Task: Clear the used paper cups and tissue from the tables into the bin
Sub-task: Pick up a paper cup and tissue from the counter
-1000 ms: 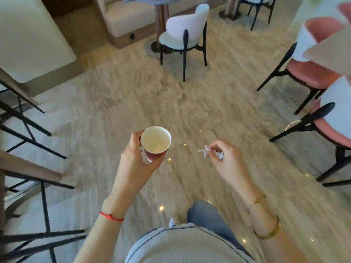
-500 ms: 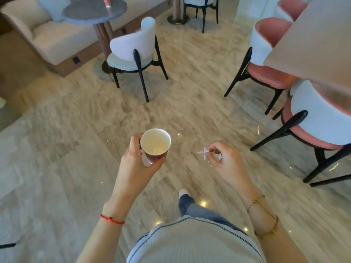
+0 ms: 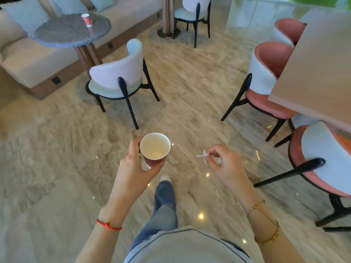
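My left hand (image 3: 133, 171) grips an upright red paper cup (image 3: 154, 149) with a white inside, held in front of my body above the floor. My right hand (image 3: 226, 166) pinches a small crumpled white tissue (image 3: 203, 157) between its fingertips, level with the cup and to its right. A second red paper cup (image 3: 86, 19) stands on the round grey table (image 3: 62, 33) at the far left. No bin is in view.
A white chair (image 3: 117, 76) stands by the round table, with a beige sofa (image 3: 28, 61) behind. Pink-and-white chairs (image 3: 266, 78) (image 3: 322, 160) line a pale wooden table (image 3: 319, 76) on the right. Open marble floor (image 3: 190, 103) stretches ahead between them.
The view has swung left to right as I walk: the round table with the second cup has come into sight and the chairs are nearer. Both hands keep their hold.
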Demonstrator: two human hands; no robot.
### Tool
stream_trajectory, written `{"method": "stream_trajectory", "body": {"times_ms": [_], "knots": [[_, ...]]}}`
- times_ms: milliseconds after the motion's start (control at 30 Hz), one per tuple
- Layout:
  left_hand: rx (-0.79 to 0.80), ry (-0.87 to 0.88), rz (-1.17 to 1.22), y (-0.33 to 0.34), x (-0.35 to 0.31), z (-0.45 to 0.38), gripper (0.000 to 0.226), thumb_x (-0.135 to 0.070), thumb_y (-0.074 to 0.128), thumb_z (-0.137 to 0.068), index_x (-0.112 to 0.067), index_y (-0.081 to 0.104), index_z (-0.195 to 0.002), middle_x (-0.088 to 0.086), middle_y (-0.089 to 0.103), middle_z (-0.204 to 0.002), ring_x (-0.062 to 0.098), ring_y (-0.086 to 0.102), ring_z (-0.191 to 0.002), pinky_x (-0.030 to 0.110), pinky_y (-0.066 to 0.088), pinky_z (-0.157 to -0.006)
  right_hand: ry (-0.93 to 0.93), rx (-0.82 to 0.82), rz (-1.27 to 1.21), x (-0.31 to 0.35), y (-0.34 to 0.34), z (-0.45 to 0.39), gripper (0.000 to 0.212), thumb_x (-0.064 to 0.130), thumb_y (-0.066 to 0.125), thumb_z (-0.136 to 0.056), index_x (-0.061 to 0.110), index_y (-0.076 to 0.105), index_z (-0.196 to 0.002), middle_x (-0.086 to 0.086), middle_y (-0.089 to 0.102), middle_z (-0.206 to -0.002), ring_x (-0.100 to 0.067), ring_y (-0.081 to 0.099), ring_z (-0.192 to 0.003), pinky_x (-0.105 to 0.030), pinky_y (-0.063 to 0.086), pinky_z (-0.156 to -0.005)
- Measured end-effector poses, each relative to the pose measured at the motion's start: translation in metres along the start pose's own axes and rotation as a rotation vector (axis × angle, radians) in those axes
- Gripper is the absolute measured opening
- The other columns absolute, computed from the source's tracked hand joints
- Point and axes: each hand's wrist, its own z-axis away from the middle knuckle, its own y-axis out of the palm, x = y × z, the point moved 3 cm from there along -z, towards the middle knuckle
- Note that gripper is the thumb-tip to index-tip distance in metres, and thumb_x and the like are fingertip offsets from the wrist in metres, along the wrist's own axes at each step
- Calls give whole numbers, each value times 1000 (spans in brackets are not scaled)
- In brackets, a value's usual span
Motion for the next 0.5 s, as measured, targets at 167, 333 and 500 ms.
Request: {"method": "stream_trajectory", "body": {"times_ms": [167, 333, 500], "knots": [[21, 21, 18, 20, 18, -123, 68, -41, 83, -67, -30, 42, -121, -31, 52, -105, -14, 55, -93, 1, 42, -70, 32, -15, 14, -19, 20, -114, 6, 20, 66, -88, 20, 64, -83, 8, 64, -85, -3, 59, -79, -9, 41, -66], [48, 90, 5, 34, 17, -266, 68, -41, 82, -67, -32, 41, -121, -29, 51, -106, -5, 57, -92, 2, 42, -69, 34, -91, 56, -26, 15, -249, 6, 19, 65, -88, 21, 63, -84, 6, 66, -86, -5, 60, -79, -16, 46, -71], [152, 167, -44, 62, 11, -395, 73, -38, 84, -67, -24, 43, -125, -14, 57, -111, 8, 59, -95, 8, 46, -67, 122, -152, 56, -46, 3, -352, 9, 21, 63, -90, 27, 59, -85, 9, 63, -87, -2, 57, -81, -14, 42, -72]]}}
